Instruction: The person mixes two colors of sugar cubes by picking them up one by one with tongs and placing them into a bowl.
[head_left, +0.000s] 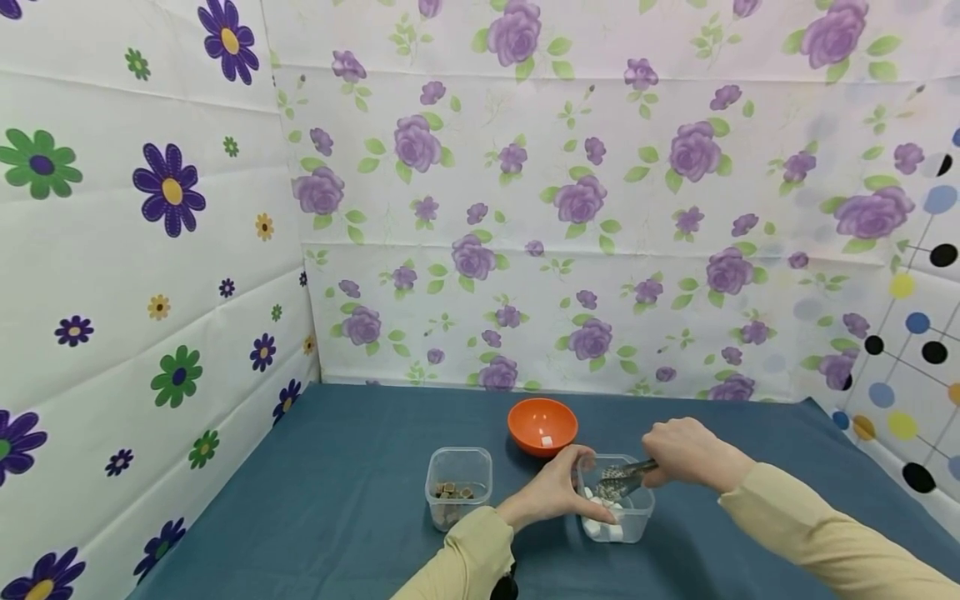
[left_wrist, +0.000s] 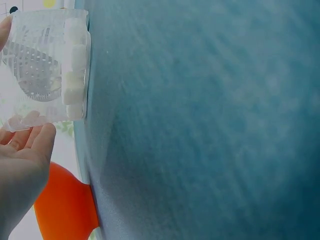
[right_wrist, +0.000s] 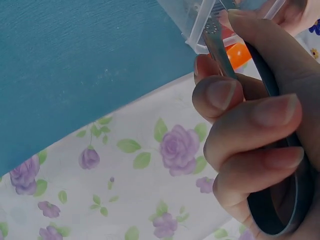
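Observation:
My left hand [head_left: 553,493] holds a clear plastic container [head_left: 636,527] by its sides, with the thumb on the near side and the fingers at the far left. White cubes [left_wrist: 75,87] lie in the bottom of this container. My right hand [head_left: 692,454] grips metal tongs [right_wrist: 216,47], fingers curled round both arms. The perforated ends of the tongs [head_left: 617,487] reach down into the container, over the cubes. In the left wrist view these ends show through the clear wall, close above the cubes.
An orange bowl [head_left: 536,417] stands behind the left hand with one white cube [head_left: 547,441] in it. To the left, a second clear container [head_left: 459,460] holds small brown pieces [head_left: 448,491]. Flowered sheets hang behind and beside the blue-covered table [head_left: 315,500].

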